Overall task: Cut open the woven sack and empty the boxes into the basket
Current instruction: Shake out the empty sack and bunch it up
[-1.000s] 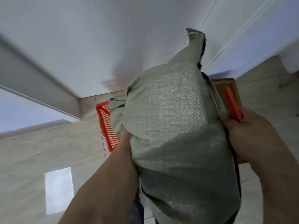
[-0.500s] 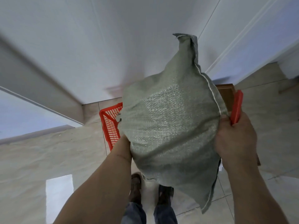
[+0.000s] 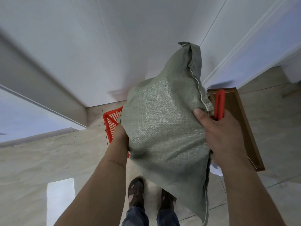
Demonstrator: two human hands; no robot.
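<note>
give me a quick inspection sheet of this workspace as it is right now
surface: tiled floor, pale and glossy
job's things: green woven sack held up; orange basket on the floor behind it, mostly hidden; no boxes seen
clutter: brown wooden board and white scrap at right
grippers: left hand grips the sack's left edge; right hand grips its right edge together with a red cutter
cables: nothing seen
surroundings: white wall; sandalled feet below
</note>
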